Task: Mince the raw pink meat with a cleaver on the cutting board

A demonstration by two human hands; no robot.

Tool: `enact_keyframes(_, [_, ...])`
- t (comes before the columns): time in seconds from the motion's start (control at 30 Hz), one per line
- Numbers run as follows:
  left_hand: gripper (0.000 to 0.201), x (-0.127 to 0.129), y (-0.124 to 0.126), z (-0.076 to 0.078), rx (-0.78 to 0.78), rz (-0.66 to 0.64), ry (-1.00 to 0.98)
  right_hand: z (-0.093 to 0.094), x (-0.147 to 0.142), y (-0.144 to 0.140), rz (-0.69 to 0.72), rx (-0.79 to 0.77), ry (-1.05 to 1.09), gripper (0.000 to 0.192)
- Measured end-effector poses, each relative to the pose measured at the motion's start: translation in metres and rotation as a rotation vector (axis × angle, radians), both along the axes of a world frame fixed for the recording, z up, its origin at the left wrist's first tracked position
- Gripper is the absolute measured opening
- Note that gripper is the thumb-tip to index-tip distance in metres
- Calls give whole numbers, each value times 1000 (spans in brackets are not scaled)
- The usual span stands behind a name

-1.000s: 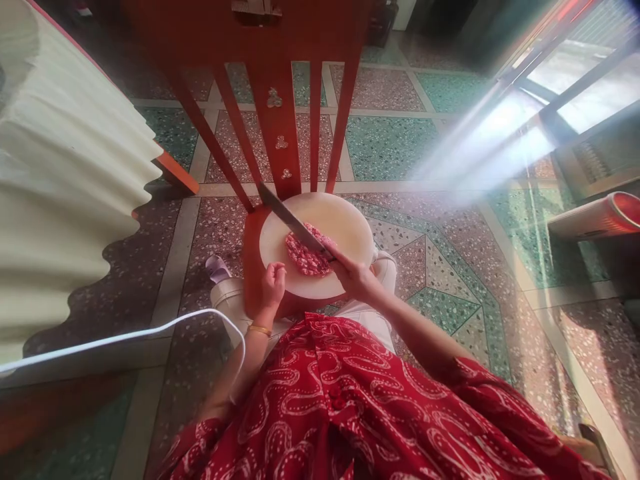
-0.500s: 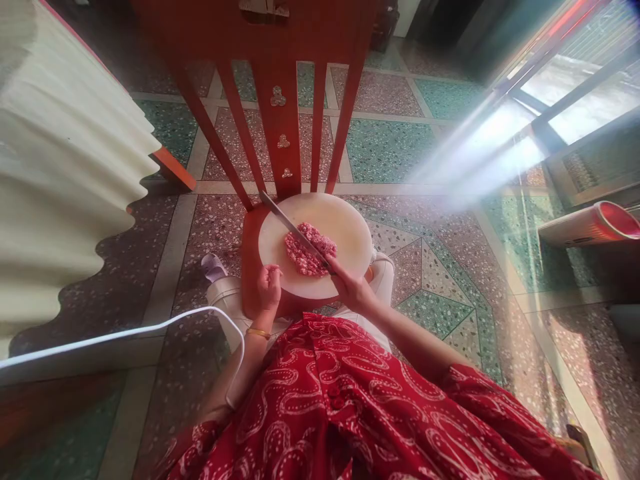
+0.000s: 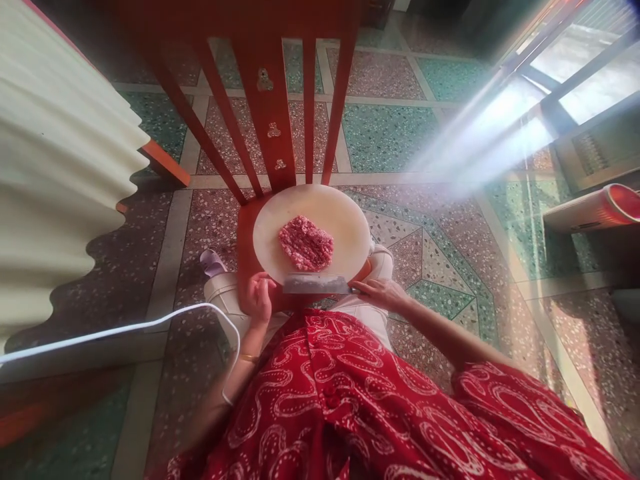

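Observation:
My right hand (image 3: 384, 293) is closed round the handle of a cleaver (image 3: 316, 284). Its broad grey blade lies sideways across the near edge of a round pale chopping board (image 3: 347, 223), pointing left. On the board, left of centre, rests a flattened patch of minced meat (image 3: 306, 244), just beyond the blade and apart from it. My left hand (image 3: 259, 297) is at the board's near left edge, close to the blade's tip. Its fingers are loosely curled, and I see nothing in them.
The board stands on the seat of a red-brown wooden chair (image 3: 246, 233), its slatted back on the far side. A white cable (image 3: 150, 325) runs past my left forearm. A pale curtain (image 3: 60, 200) hangs at left, and a white cylindrical container (image 3: 580, 215) is at right.
The cleaver has come off the meat towards me and turned from slanting to crosswise. My right hand has moved right and nearer; my left hand has shifted slightly nearer and left.

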State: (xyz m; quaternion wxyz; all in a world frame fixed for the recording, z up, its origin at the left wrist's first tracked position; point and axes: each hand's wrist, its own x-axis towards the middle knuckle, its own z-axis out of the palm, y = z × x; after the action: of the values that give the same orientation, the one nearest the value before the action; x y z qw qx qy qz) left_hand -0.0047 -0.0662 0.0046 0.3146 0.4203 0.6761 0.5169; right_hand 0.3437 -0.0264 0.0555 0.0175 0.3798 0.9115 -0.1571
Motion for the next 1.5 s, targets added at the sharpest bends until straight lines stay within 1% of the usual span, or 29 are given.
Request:
enact_keyframes(0.07, [27, 7, -6, -1, -9, 5, -78, -8, 12, 13, 78, -12, -52, 42])
enact_keyframes(0.17, [28, 14, -8, -1, -32, 29, -95, -16, 8, 44, 99, -24, -72, 38])
enact_keyframes(0.3, [30, 13, -4, 4, -18, 28, -55, -18, -16, 83, 49, -2, -36, 37])
enact_keyframes(0.37, [30, 10, -1, 7, -13, 19, -32, -15, -27, 94, 12, -2, 27, 38])
enact_keyframes(0.43, [30, 8, 3, 9, -13, 15, -12, -10, -34, 99, -72, -52, 124, 38])
enact_keyframes(0.5, [29, 8, 7, 11, -14, 3, -5, -5, -38, 102, -211, -225, 244, 39])
enact_keyframes(0.6, [28, 11, 17, 9, -1, -55, -7, 0, -43, 106, -399, -549, 353, 47])
enact_keyframes(0.7, [27, 16, 29, 1, 19, -130, 16, 5, -47, 108, -573, -842, 396, 48])
enact_keyframes(0.73, [27, 17, 33, -2, 21, -150, 29, 8, -49, 107, -631, -923, 418, 46])
enact_keyframes(0.77, [27, 18, 36, -6, 17, -166, 39, 12, -52, 105, -674, -970, 440, 44])
enact_keyframes(0.8, [27, 19, 39, -9, 11, -176, 47, 18, -54, 102, -687, -967, 464, 43])
enact_keyframes(0.83, [26, 19, 42, -11, 5, -182, 51, 27, -57, 98, -679, -925, 492, 42])
enact_keyframes(0.87, [26, 19, 44, -14, -1, -184, 52, 37, -60, 93, -654, -850, 525, 41])
enact_keyframes(0.93, [26, 18, 45, -17, -9, -175, 44, 61, -67, 80, -574, -616, 593, 41])
enact_keyframes(1.0, [26, 18, 45, -19, -17, -170, 36, 82, -77, 67, -488, -308, 648, 44])
enact_keyframes(1.03, [27, 17, 45, -19, -21, -171, 35, 87, -83, 60, -445, -147, 661, 47])
enact_keyframes(1.07, [27, 17, 44, -20, -24, -171, 34, 89, -90, 53, -406, -2, 672, 49])
enact_keyframes(1.1, [27, 17, 44, -20, -26, -173, 33, 86, -97, 48, -373, 110, 670, 50])
enact_keyframes(1.13, [27, 18, 43, -19, -26, -176, 31, 79, -104, 44, -356, 182, 650, 51])
enact_keyframes(1.17, [28, 18, 43, -19, -25, -176, 30, 69, -110, 40, -352, 205, 607, 51])
enact_keyframes(1.2, [28, 18, 43, -18, -24, -177, 33, 58, -116, 39, -372, 182, 536, 51])
enact_keyframes(1.27, [27, 17, 43, -17, -27, -175, 47, 42, -124, 39, -446, 12, 322, 51])
enact_keyframes(1.3, [27, 17, 43, -17, -29, -175, 49, 39, -127, 41, -476, -70, 239, 51])
enact_keyframes(1.33, [26, 17, 43, -16, -28, -174, 46, 41, -129, 43, -490, -125, 196, 50])
enact_keyframes(1.37, [26, 17, 43, -16, -24, -177, 38, 46, -130, 44, -485, -139, 204, 50])
enact_keyframes(1.43, [26, 18, 43, -16, -5, -178, 20, 62, -134, 45, -426, -51, 333, 49])
enact_keyframes(1.5, [26, 18, 42, -16, 15, -172, 18, 70, -138, 42, -356, 67, 449, 50])
